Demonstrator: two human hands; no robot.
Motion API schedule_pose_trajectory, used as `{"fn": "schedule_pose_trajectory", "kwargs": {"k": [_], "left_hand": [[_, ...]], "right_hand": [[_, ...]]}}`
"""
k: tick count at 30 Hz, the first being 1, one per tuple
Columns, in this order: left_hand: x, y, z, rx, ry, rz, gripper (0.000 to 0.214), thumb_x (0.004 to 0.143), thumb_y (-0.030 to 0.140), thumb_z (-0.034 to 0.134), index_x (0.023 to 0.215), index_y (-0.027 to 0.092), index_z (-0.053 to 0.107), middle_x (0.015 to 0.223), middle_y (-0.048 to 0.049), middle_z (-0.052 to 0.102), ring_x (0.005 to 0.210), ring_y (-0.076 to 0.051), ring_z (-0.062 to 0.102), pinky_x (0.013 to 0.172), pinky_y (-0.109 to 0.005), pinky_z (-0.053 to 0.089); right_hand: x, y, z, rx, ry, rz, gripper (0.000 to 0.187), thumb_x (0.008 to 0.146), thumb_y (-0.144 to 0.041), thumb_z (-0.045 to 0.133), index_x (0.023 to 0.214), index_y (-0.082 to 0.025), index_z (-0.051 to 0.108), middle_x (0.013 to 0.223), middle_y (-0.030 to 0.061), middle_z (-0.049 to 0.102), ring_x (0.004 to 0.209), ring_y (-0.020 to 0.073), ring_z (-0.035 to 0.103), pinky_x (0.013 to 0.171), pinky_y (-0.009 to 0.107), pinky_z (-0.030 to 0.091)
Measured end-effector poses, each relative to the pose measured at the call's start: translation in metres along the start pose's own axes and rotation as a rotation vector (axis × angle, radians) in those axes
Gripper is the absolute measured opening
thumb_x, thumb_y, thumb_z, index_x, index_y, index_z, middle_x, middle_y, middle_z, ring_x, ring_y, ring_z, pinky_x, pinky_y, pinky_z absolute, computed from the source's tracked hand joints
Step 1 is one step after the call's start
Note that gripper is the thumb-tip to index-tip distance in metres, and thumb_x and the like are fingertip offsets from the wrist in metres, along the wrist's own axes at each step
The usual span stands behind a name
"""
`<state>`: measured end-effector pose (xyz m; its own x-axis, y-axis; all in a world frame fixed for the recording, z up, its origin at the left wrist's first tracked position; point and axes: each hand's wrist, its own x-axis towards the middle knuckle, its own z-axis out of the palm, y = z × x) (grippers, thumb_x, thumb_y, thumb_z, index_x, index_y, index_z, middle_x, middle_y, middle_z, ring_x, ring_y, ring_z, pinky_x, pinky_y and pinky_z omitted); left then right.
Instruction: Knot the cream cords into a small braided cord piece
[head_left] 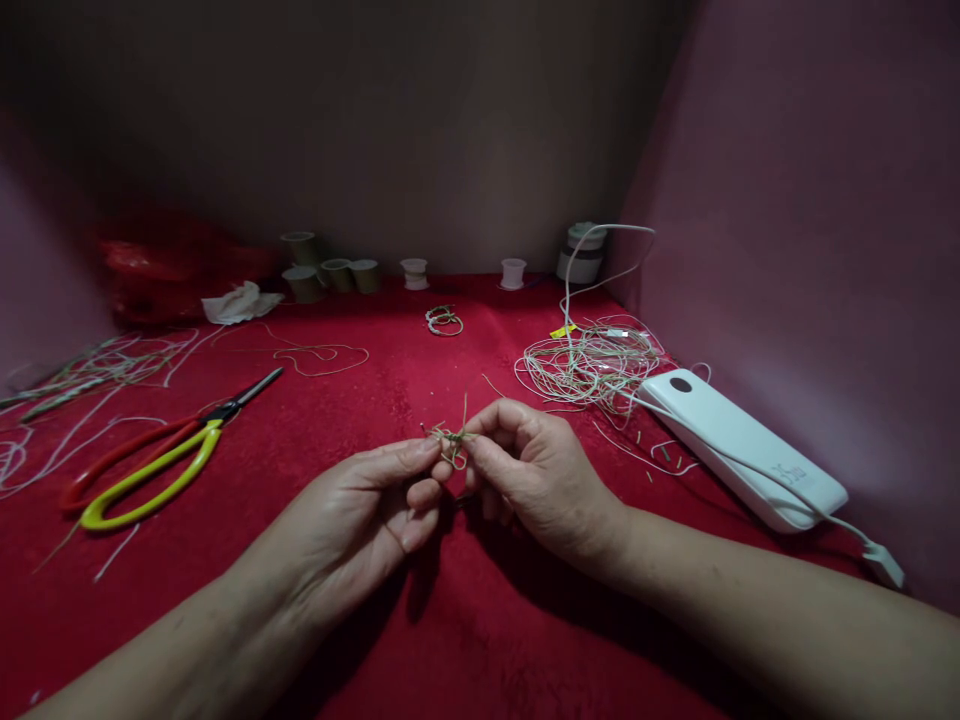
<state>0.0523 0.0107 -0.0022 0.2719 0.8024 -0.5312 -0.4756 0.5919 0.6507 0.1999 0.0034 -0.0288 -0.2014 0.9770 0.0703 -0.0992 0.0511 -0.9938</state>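
Note:
My left hand (367,510) and my right hand (532,470) meet above the middle of a red cloth (450,620). Between their fingertips is a small knotted piece of green and pale cord (452,440), with short ends sticking up. Thumb and forefinger of each hand pinch it from either side. The other fingers of both hands are curled in.
Scissors with red and yellow handles (150,465) lie at the left. Loose cords (90,370) trail at the far left, and a tangle of pale cord (592,365) at the right. A white power bank (742,445) with a cable lies at the right. Small spools (337,273) line the back.

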Motion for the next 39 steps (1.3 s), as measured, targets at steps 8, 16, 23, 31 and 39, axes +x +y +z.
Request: {"fn": "schedule_pose_trajectory", "kwargs": {"k": [8, 16, 23, 31, 39], "left_hand": [[0.003, 0.000, -0.004, 0.078, -0.057, 0.044, 0.033, 0.083, -0.006, 0.042, 0.066, 0.002, 0.069, 0.060, -0.0076, 0.062, 0.043, -0.005, 0.054, 0.045, -0.013, 0.051], [0.008, 0.019, -0.020, 0.254, -0.007, -0.049, 0.025, 0.082, 0.010, 0.053, 0.062, 0.009, 0.067, 0.056, -0.0051, 0.060, 0.035, -0.007, 0.048, 0.030, -0.015, 0.041], [0.015, 0.024, -0.027, 0.563, -0.011, 0.282, 0.007, 0.075, 0.016, 0.065, 0.081, 0.014, 0.067, 0.060, -0.0021, 0.065, 0.032, -0.007, 0.045, 0.029, -0.016, 0.034], [-0.006, 0.021, -0.020, 0.839, 0.251, 0.646, 0.014, 0.075, 0.029, 0.072, 0.085, 0.021, 0.068, 0.053, 0.0042, 0.055, 0.044, -0.007, 0.047, 0.039, -0.013, 0.035], [-0.002, 0.000, -0.012, 0.385, -0.081, -0.020, 0.024, 0.085, 0.033, 0.060, 0.085, 0.011, 0.071, 0.046, 0.0061, 0.045, 0.027, -0.001, 0.026, 0.027, -0.012, 0.020]], "right_hand": [[-0.001, -0.003, 0.000, -0.005, 0.014, 0.038, 0.006, 0.085, -0.018, 0.055, 0.079, -0.017, 0.053, 0.057, -0.0065, 0.058, 0.036, 0.0025, 0.048, 0.034, 0.012, 0.037], [0.005, -0.005, -0.005, 0.186, 0.032, 0.195, 0.017, 0.084, -0.029, 0.059, 0.075, -0.017, 0.051, 0.055, -0.0055, 0.059, 0.033, 0.0048, 0.050, 0.030, 0.013, 0.038], [0.011, 0.006, -0.012, 0.396, -0.005, 0.217, 0.019, 0.079, -0.029, 0.065, 0.071, -0.016, 0.054, 0.053, -0.0041, 0.058, 0.033, 0.0052, 0.048, 0.029, 0.015, 0.036], [0.012, 0.006, -0.012, 0.461, -0.015, 0.242, 0.015, 0.080, -0.024, 0.063, 0.070, -0.016, 0.055, 0.053, -0.0037, 0.058, 0.033, 0.0055, 0.047, 0.028, 0.016, 0.035], [0.009, 0.003, -0.008, 0.423, -0.057, 0.208, 0.018, 0.079, -0.029, 0.065, 0.072, -0.015, 0.055, 0.054, -0.0042, 0.059, 0.034, 0.0052, 0.049, 0.029, 0.015, 0.037]]}}
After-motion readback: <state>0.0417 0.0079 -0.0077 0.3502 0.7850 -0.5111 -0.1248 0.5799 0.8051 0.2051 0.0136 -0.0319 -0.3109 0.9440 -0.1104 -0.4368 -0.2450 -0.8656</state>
